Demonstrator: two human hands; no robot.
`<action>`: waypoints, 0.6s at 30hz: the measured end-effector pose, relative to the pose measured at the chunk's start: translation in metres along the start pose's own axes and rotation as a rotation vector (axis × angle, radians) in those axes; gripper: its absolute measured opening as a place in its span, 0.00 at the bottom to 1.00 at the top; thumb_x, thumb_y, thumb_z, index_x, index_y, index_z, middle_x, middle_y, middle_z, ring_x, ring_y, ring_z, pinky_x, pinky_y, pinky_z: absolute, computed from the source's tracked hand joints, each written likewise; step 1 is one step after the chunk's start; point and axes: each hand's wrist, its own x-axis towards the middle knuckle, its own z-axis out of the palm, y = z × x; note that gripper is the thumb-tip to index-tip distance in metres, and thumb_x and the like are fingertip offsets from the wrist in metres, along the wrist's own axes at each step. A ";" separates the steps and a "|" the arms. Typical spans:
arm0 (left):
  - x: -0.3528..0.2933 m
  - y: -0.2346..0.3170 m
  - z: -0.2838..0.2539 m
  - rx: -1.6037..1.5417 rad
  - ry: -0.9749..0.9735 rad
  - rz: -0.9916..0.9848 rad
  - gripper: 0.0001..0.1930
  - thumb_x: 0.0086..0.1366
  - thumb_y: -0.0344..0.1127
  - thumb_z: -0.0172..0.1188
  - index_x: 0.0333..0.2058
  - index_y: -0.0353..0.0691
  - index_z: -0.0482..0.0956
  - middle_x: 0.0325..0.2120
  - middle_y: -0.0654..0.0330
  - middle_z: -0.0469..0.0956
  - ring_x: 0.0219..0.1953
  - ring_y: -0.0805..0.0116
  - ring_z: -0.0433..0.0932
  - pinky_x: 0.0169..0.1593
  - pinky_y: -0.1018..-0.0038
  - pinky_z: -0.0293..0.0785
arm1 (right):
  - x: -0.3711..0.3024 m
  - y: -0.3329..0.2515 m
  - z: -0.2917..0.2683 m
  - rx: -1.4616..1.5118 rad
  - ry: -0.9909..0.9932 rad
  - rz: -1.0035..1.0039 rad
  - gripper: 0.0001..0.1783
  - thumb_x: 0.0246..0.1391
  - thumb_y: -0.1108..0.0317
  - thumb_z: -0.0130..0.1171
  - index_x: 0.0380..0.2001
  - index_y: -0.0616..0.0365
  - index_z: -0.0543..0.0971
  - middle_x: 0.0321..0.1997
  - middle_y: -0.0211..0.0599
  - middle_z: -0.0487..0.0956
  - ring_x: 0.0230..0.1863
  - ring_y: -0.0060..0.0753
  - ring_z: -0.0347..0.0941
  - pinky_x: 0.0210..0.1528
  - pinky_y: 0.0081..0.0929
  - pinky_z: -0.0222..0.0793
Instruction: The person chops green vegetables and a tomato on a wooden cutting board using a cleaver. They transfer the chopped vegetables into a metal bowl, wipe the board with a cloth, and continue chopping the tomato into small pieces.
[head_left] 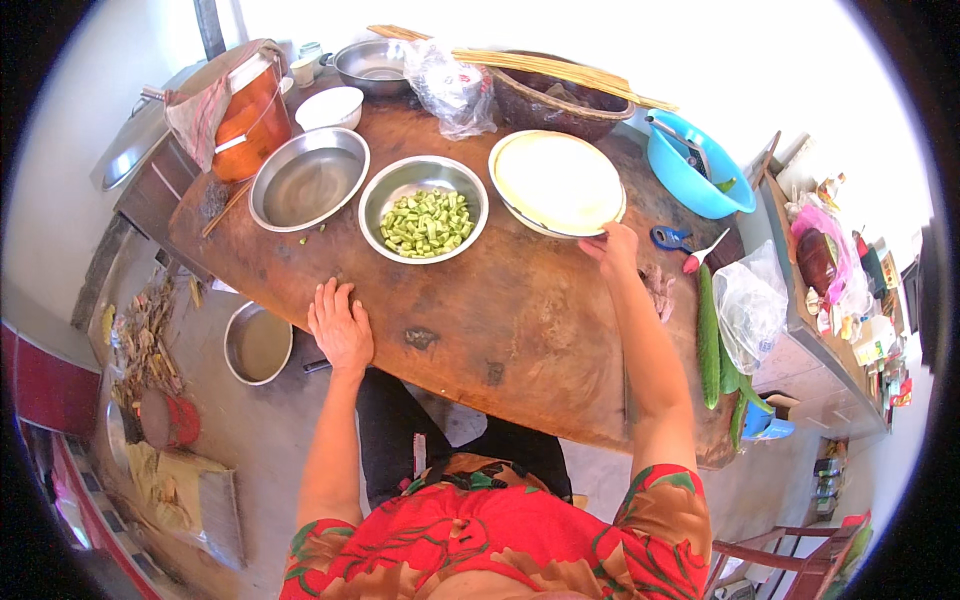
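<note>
My left hand rests palm down on the near left edge of the brown wooden table, fingers stretched out and holding nothing. My right hand pinches the near right rim of a round white basin. A smooth, pale cream round surface fills the basin's top; I cannot tell whether it is a cover or contents. Left of that basin stands a steel bowl with chopped green pieces, apparently cucumber. Another steel basin, farther left, seems to hold water.
Whole cucumbers, a blue-handled peeler and a clear plastic bag lie along the right side. A blue basin stands behind them. At the back are an orange bucket, a white bowl and a dark bowl under long sticks.
</note>
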 end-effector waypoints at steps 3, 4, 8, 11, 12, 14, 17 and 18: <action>-0.001 0.000 0.000 -0.008 0.001 -0.004 0.16 0.64 0.37 0.53 0.51 0.44 0.74 0.60 0.57 0.68 0.66 0.55 0.60 0.69 0.55 0.50 | -0.002 -0.004 -0.031 -0.025 0.011 -0.005 0.17 0.55 0.68 0.51 0.44 0.70 0.75 0.42 0.49 0.79 0.38 0.46 0.80 0.40 0.40 0.82; -0.001 0.000 0.000 -0.010 -0.002 -0.011 0.16 0.64 0.37 0.53 0.51 0.45 0.74 0.60 0.57 0.68 0.66 0.55 0.60 0.69 0.55 0.50 | -0.003 -0.005 -0.039 -0.028 0.037 -0.002 0.17 0.55 0.68 0.51 0.44 0.69 0.75 0.43 0.49 0.79 0.38 0.46 0.80 0.40 0.40 0.82; 0.001 -0.001 0.000 -0.013 0.006 -0.017 0.16 0.64 0.36 0.54 0.50 0.45 0.74 0.60 0.57 0.69 0.66 0.55 0.60 0.68 0.55 0.50 | -0.019 -0.019 -0.059 -0.074 0.059 0.011 0.17 0.56 0.68 0.50 0.44 0.67 0.76 0.43 0.47 0.80 0.39 0.42 0.80 0.41 0.39 0.82; 0.001 0.001 -0.001 -0.021 0.009 -0.022 0.16 0.64 0.36 0.54 0.50 0.45 0.75 0.59 0.56 0.69 0.66 0.54 0.61 0.68 0.55 0.50 | -0.021 -0.017 -0.074 -0.099 0.062 0.039 0.14 0.55 0.70 0.52 0.42 0.67 0.75 0.39 0.44 0.79 0.36 0.39 0.79 0.34 0.34 0.82; 0.002 0.002 -0.001 -0.025 0.013 -0.021 0.16 0.64 0.36 0.54 0.50 0.45 0.75 0.59 0.56 0.70 0.66 0.54 0.61 0.68 0.55 0.50 | -0.022 -0.015 -0.079 -0.112 0.068 0.047 0.14 0.54 0.70 0.52 0.42 0.66 0.74 0.39 0.43 0.78 0.35 0.38 0.79 0.33 0.33 0.82; 0.002 0.003 -0.001 -0.028 0.020 -0.019 0.16 0.64 0.36 0.54 0.50 0.45 0.75 0.59 0.56 0.70 0.66 0.54 0.61 0.68 0.55 0.51 | -0.028 -0.010 -0.088 -0.082 0.074 0.053 0.12 0.53 0.71 0.53 0.40 0.65 0.74 0.38 0.43 0.78 0.31 0.37 0.79 0.27 0.28 0.81; 0.001 0.003 -0.002 -0.021 0.025 -0.020 0.16 0.64 0.36 0.54 0.50 0.45 0.75 0.59 0.56 0.70 0.65 0.54 0.61 0.68 0.55 0.51 | -0.044 -0.010 -0.088 -0.064 0.069 0.078 0.12 0.53 0.72 0.53 0.40 0.66 0.74 0.35 0.43 0.79 0.26 0.35 0.78 0.23 0.25 0.79; 0.001 0.003 -0.002 -0.023 0.024 -0.020 0.16 0.64 0.36 0.54 0.50 0.45 0.75 0.59 0.56 0.70 0.66 0.54 0.61 0.68 0.55 0.51 | -0.051 -0.012 -0.089 -0.065 0.068 0.081 0.12 0.53 0.72 0.53 0.40 0.66 0.74 0.35 0.43 0.79 0.26 0.35 0.78 0.22 0.25 0.79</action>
